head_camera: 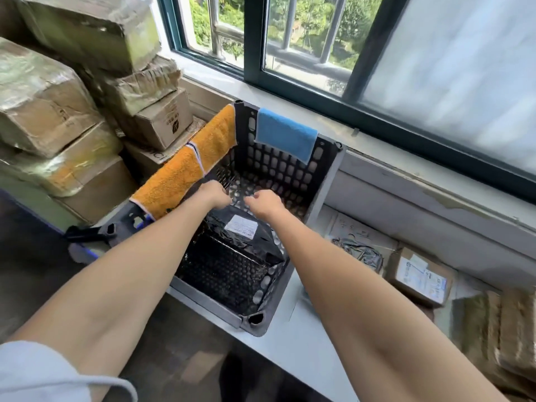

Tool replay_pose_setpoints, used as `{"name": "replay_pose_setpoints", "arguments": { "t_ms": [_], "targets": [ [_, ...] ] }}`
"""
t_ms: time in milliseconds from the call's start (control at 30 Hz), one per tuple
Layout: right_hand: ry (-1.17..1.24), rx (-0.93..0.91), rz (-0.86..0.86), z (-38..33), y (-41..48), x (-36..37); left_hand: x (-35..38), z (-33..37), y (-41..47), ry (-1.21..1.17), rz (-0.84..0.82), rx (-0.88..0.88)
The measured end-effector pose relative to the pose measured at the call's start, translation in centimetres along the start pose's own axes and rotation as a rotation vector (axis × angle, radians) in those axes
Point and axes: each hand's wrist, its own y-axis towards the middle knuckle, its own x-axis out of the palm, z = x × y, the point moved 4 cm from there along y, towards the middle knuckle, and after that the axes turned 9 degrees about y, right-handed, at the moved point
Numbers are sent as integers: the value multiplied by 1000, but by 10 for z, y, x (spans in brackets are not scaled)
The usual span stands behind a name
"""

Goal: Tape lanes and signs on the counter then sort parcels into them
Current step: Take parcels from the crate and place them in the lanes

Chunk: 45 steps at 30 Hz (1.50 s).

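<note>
Black parcel (232, 250), shiny plastic with a white label, sits tilted in the crate's (203, 300) near half, far edge raised.

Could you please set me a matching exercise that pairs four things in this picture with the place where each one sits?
Things:
1. orange towel
2. blue cloth
3. black parcel
4. labelled cardboard box

Places:
A. inside the crate
B. outside the crate, to its right
C. draped over the crate's left rim
D. hung over the crate's far rim

Pairs: 1-C; 2-D; 3-A; 4-B
</note>
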Motion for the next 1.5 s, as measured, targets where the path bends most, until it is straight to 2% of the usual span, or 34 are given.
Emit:
{"name": "replay_pose_setpoints", "arguments": {
  "t_ms": [133, 233, 367, 500, 667, 867, 1033, 1100, 1167, 1233, 1300, 1400, 1433, 1500],
  "targets": [
    [-181, 174, -254, 13, -4, 21, 20, -17, 10, 133, -166, -69],
    [-336, 284, -407, 21, -8, 34, 27, -26, 19, 218, -123, -138],
    [-383, 326, -472, 27, -8, 42, 28, -33, 23, 263, -93, -277],
    [-335, 443, -378, 42, -6, 42, 24, -36, 24, 243, -165, -307],
    [-162, 420, -220, 50, 0, 30, 18, -38, 24, 325, -165, -259],
    [222, 365, 91, 41, 8, -5, 20, -44, 14, 293, -208, -278],
    [588, 291, 83, 6, 11, -29, 8, -27, -2, 216, -263, -154],
    [611, 225, 25, -11, 8, -36, 3, -27, -4, 161, -274, -149],
    [504, 124, 17, -27, 6, -48, -2, -27, -6, 44, -283, -189],
    [332, 5, 58, -44, 4, -64, -14, -22, -5, -60, -163, -195],
    [165, -104, 84, -61, 1, -76, -34, -10, -2, -76, 125, -121],
    [-113, -223, 90, -79, -6, -89, -65, 18, -7, 7, 560, 179],
    [-189, -248, 95, -83, -9, -91, -71, 27, -8, 108, 633, 302],
    [-308, -289, 107, -87, -14, -93, -74, 41, -11, 320, 648, 475]
  ]
}}
